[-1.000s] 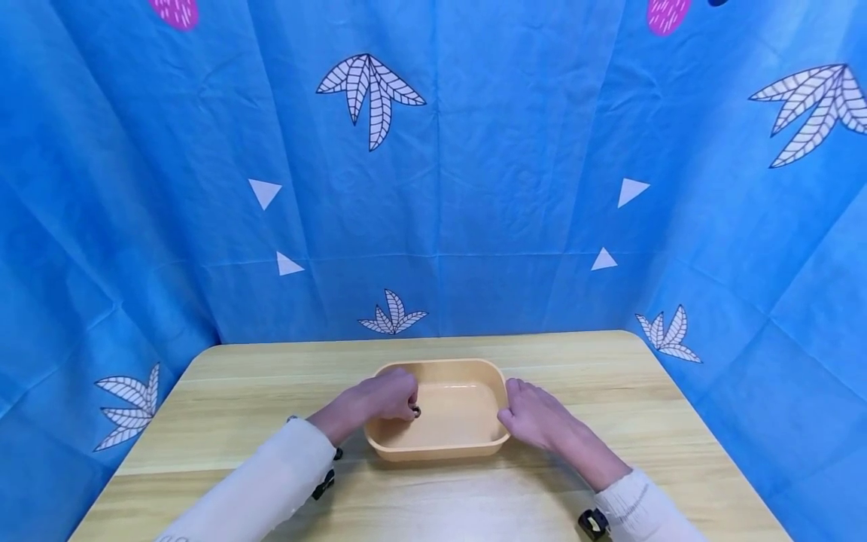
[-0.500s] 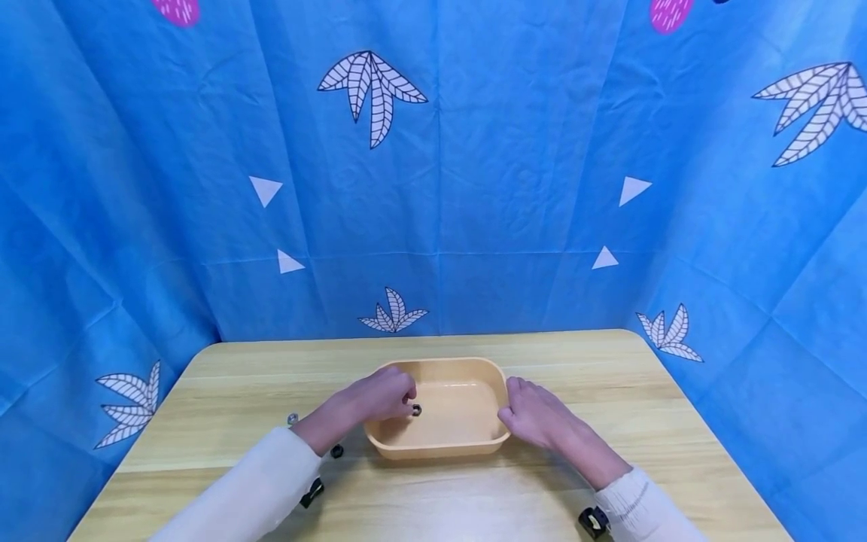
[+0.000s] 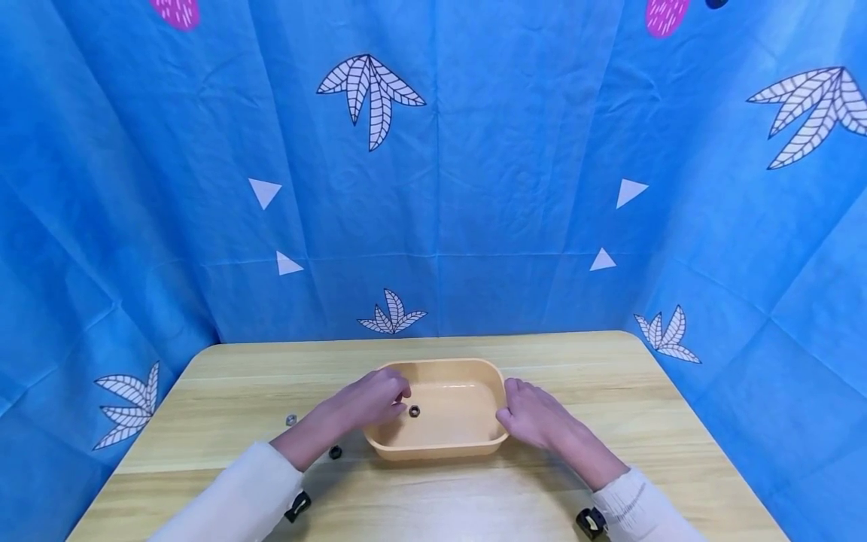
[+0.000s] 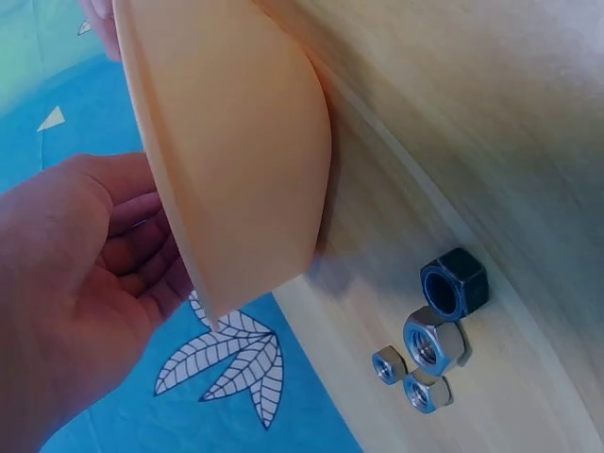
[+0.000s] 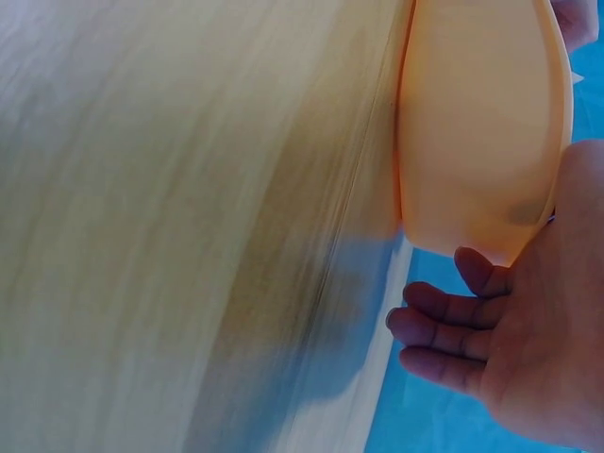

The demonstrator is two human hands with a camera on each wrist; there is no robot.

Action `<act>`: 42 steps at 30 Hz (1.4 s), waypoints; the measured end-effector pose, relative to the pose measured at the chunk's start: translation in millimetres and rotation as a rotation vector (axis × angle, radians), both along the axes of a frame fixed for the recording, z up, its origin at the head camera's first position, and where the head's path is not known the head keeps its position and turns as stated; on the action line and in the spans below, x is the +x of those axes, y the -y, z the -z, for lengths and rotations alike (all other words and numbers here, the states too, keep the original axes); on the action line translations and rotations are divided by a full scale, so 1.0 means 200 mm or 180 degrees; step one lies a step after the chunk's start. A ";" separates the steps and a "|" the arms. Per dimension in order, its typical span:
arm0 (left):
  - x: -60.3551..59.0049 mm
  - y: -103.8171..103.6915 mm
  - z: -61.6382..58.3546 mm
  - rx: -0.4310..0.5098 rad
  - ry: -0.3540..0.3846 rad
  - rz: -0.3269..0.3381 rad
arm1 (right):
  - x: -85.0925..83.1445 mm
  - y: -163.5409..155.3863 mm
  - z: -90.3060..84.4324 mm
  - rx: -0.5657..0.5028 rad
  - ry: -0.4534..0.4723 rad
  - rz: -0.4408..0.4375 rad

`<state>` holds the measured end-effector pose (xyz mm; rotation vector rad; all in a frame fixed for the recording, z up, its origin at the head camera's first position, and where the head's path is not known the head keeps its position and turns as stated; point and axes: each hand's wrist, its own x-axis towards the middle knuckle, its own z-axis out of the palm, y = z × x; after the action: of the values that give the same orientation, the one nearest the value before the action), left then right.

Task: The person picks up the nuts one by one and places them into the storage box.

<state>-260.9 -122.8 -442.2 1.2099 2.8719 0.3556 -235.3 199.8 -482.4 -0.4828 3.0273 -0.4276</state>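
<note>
My left hand (image 3: 375,397) hovers over the left side of a peach-coloured plastic tray (image 3: 447,452), thumb and fingers apart with nothing between them. Just right of its fingertips, a dark hex nut (image 3: 414,411) lies on the tray floor. In the left wrist view that hand (image 4: 94,274) shows beyond the tray rim, fingers loosely bent. My right hand (image 3: 538,415) holds the tray's right rim. Seen from the right wrist, its index finger (image 5: 481,274) lies against the outer wall while the thumb is hidden behind the rim.
On the wooden table (image 3: 440,504), left of the tray, lie a black hex nut (image 4: 456,283) and three silver nuts of differing sizes, the largest silver nut (image 4: 434,342) beside the black one. A blue patterned curtain (image 3: 433,188) hangs behind and at both sides.
My left hand has let go of the dark nut, which stays in the tray, and has drawn back slightly left. More nuts show beside the left forearm. My right hand keeps its place.
</note>
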 end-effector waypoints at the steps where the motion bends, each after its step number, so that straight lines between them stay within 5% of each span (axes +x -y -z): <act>1: 0.01 0.01 0.00 0.0005 -0.0046 0.0013 | 0.00 0.00 0.00 0.0001 -0.0003 0.0000; 8: 0.06 0.08 -0.03 0.0013 -0.0292 -0.0020 | 0.00 0.00 0.00 -0.0009 -0.0008 -0.0010; 27: 0.11 0.20 -0.05 0.0181 -0.0389 -0.0389 | -0.01 -0.01 0.01 -0.0033 0.0038 0.0029; 42: 0.17 0.38 -0.04 0.0268 -0.0096 -0.0991 | 0.00 0.01 0.00 0.0026 0.0006 -0.0011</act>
<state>-227.0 -198.4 -434.0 0.7782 3.1012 0.4685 -235.9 198.4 -481.5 -0.4867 3.0249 -0.4151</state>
